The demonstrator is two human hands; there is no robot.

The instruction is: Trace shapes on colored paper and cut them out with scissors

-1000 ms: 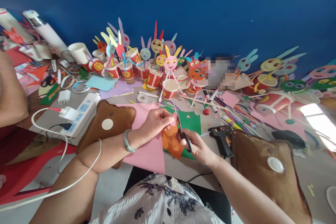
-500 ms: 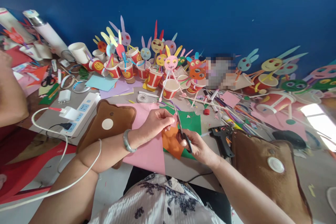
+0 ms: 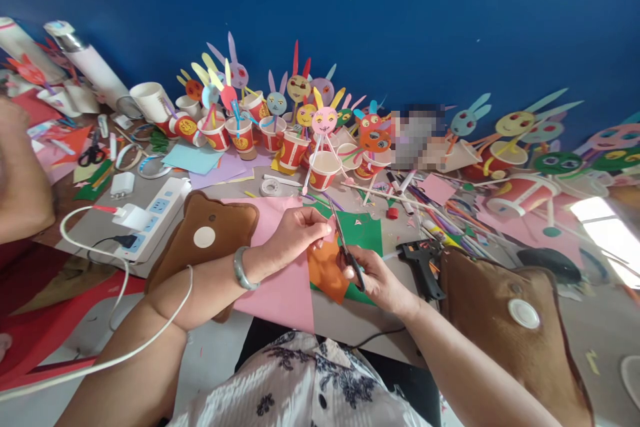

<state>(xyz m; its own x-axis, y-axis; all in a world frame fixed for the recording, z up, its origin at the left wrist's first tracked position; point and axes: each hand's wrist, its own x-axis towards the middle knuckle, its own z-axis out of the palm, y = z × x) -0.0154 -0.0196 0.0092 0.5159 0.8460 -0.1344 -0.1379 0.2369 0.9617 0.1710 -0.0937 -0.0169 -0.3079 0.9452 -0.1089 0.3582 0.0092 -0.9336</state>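
My left hand (image 3: 303, 232) pinches a small piece of pink paper (image 3: 332, 221) between thumb and fingertips. Wrapped round the handles of black-handled scissors (image 3: 342, 230), my right hand (image 3: 376, 278) holds the blades pointing up and away, right beside the pink piece. Whether the blades touch the paper I cannot tell. Under both hands lie an orange sheet (image 3: 325, 271), a green sheet (image 3: 363, 233) and a large pink sheet (image 3: 280, 300). Just beyond, a red and white paper cup (image 3: 324, 172) carries a pink rabbit face (image 3: 325, 121).
More cup figures line the blue wall. A brown cushion (image 3: 167, 250) and a power strip (image 3: 159, 213) lie left; a glue gun (image 3: 423, 267) and another brown cushion (image 3: 493, 320) lie right. A white cable (image 3: 130, 347) crosses my left arm. Another person's arm (image 3: 23, 173) shows far left.
Both hands keep nearly the same place and grip. The pink piece between the left fingers shows slightly more beside the scissors; the whole view has shifted very slightly.
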